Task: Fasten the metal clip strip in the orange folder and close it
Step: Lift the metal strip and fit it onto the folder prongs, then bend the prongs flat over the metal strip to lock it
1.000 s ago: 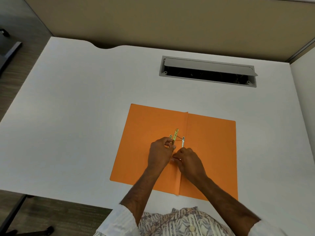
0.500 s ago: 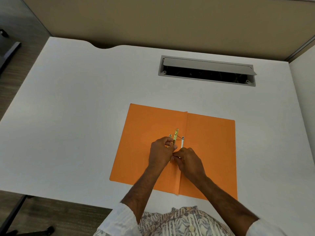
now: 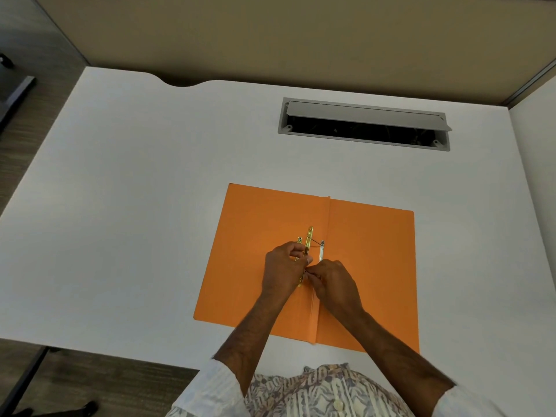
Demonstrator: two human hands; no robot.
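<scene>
An orange folder (image 3: 370, 251) lies open and flat on the white desk, spine running away from me. A gold metal clip strip (image 3: 308, 240) stands just left of the spine, its far end free and its middle under my fingers. My left hand (image 3: 282, 269) is shut on the strip from the left. My right hand (image 3: 334, 285) pinches a thin prong at the strip's near part, right beside the left thumb. A silver prong (image 3: 321, 251) lies along the spine. The strip's near end is partly hidden by my hands.
A grey cable tray opening (image 3: 364, 124) with its lid up is set into the desk (image 3: 150, 206) beyond the folder. A beige partition stands behind the desk. The desk's front edge runs close to my body, with floor at the left.
Both hands stay at the clip. My fingers have drawn slightly closer together over the strip; the folder has not moved.
</scene>
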